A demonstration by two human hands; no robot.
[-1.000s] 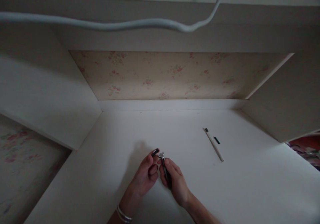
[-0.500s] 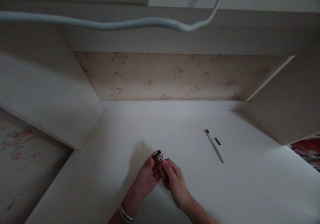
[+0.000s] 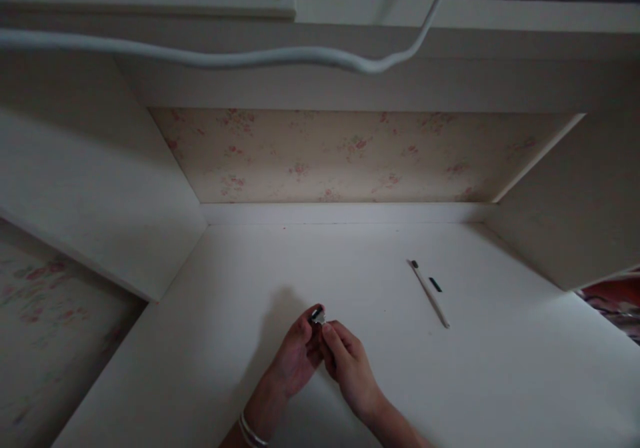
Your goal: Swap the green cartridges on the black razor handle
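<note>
From where I stand, the person's left hand [image 3: 296,356] has a small dark piece [image 3: 314,315] pinched between thumb and fingers, while the right hand [image 3: 351,367] presses its fingertips around a silver-tipped object [image 3: 321,318], mostly hidden by them. Both are held up over the desk [image 3: 350,255], about midway between its left and right edges, probably to keep such small parts steady and in sight; whether they touch, I can't tell. A slim white stick [image 3: 431,295] and a short dark strip [image 3: 435,285] lie side by side towards the right edge, seemingly out of the hands' way. Floral wallpaper [image 3: 325,155] rises behind the back edge; a pale cable [image 3: 250,59] crosses above.
</note>
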